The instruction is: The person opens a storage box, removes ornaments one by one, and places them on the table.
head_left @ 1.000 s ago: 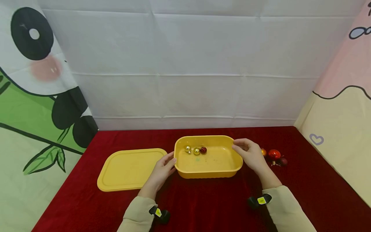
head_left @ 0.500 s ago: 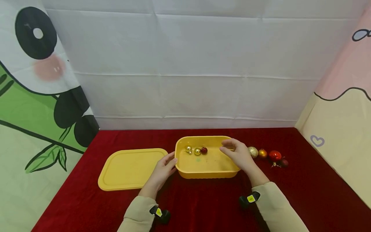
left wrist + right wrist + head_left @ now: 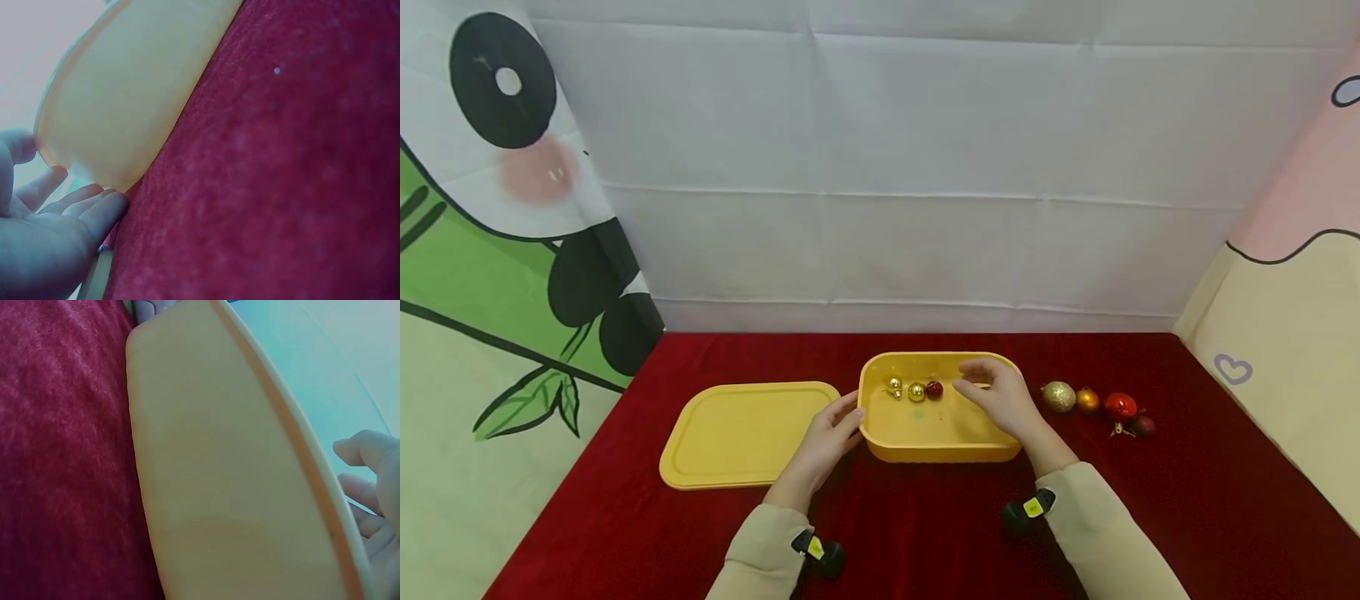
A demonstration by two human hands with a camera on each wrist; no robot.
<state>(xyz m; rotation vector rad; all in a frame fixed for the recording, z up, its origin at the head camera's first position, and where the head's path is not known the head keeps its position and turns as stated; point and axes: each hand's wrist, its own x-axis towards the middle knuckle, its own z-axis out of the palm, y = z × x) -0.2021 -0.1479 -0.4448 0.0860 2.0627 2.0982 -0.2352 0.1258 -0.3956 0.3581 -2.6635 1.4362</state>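
Observation:
A yellow plastic box point(image 3: 925, 450) stands on the red cloth, with several small Christmas baubles inside: two gold baubles point(image 3: 917, 392) and a dark red bauble point(image 3: 934, 389). My left hand point(image 3: 820, 446) holds the box's left end, thumb at the rim and fingers against the outer wall, as the left wrist view point(image 3: 69, 231) confirms. Over the right part of the box is my right hand point(image 3: 1000, 402), its thumb and fingers apart and nothing visible between them. Its fingertips point toward the dark red bauble. The right wrist view shows that hand past the box's rim point(image 3: 306, 456).
Left of the box lies its flat yellow lid point(image 3: 741, 433). To the right, a row of baubles rests on the cloth: a glittery pale gold bauble point(image 3: 1058, 397), an orange one point(image 3: 1087, 401), a red one point(image 3: 1120, 407) and a dark red one point(image 3: 1142, 424). A white sheet point(image 3: 917, 250) hangs behind.
My right hand has moved left from the box's right rim to over its inside, uncovering the pale gold bauble outside. The left hand keeps its place on the box.

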